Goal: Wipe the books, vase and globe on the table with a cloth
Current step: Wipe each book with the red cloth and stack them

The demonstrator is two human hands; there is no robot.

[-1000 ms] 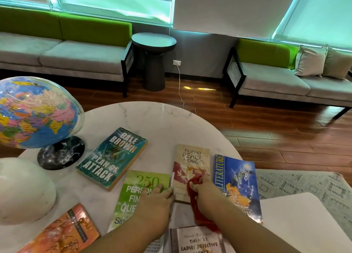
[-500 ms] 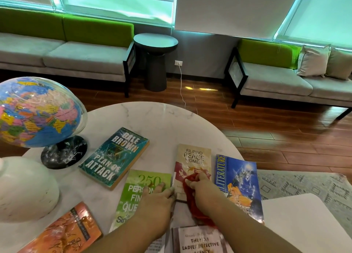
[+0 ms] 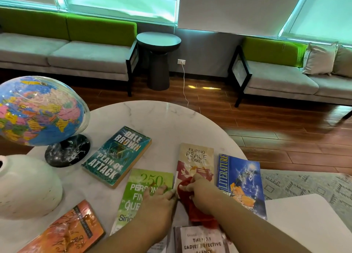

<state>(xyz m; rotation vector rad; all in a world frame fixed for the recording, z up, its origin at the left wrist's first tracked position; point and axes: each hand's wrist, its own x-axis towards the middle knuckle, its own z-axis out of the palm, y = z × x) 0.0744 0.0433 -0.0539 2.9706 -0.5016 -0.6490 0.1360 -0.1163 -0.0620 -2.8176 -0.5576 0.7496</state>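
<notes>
My right hand [image 3: 200, 192] grips a bunched red cloth [image 3: 194, 207] and presses it on the lower half of the beige "Filipino Peace Women" book [image 3: 196, 157]. My left hand [image 3: 158, 201] lies flat on the green "250 Personal Finance" book [image 3: 139, 191], fingers by the beige book's left edge. Around them lie a blue "Literature" book [image 3: 242, 182], the teal "Plan of Attack" book [image 3: 118, 155], an orange book [image 3: 66, 231] and a grey "Ladies' Detective Agency" book [image 3: 200, 241]. The globe [image 3: 38, 110] and white vase [image 3: 26, 186] stand at the left.
Everything sits on a round white marble table [image 3: 162, 119]. A lower white surface [image 3: 304, 224] adjoins at the right, over a patterned rug [image 3: 308, 184]. Grey-green sofas [image 3: 76, 54] and a dark round side table [image 3: 158, 58] line the far wall.
My right hand and the cloth have shifted slightly up and left over the beige book's lower cover. My left hand has stayed on the green book.
</notes>
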